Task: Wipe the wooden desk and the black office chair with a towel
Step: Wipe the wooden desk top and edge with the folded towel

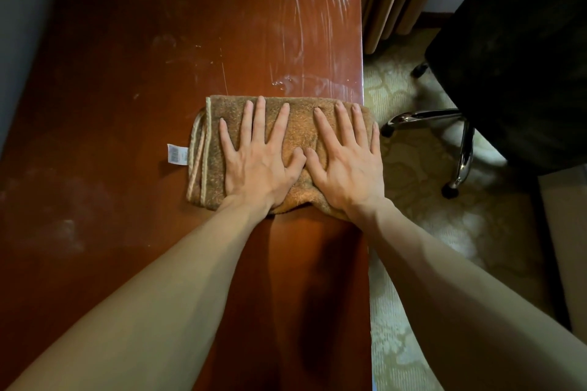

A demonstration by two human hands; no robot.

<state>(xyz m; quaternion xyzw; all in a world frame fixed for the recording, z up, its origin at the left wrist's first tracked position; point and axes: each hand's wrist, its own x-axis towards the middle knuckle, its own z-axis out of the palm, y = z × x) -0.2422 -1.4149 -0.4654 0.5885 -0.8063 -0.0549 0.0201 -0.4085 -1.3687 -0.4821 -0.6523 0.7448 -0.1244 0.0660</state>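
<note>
Towel: folded brown towel point(295, 133) lies flat on the wooden bench point(127, 104), at its right edge.
Left hand point(260, 161): fingers spread straight, pressing the towel.
Right hand point(346, 165): same, flat beside it.
Chair: black office chair point(514, 50) stands right, apart.

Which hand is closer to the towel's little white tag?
Left. The left hand presses the towel just beside the white tag; the right hand presses the towel's other end, farther away.

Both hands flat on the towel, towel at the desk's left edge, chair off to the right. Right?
No: the towel sits at the right edge of the desk, not the left, per the head view. The left hand and right hand press flat on it, chair off to the right.
</note>
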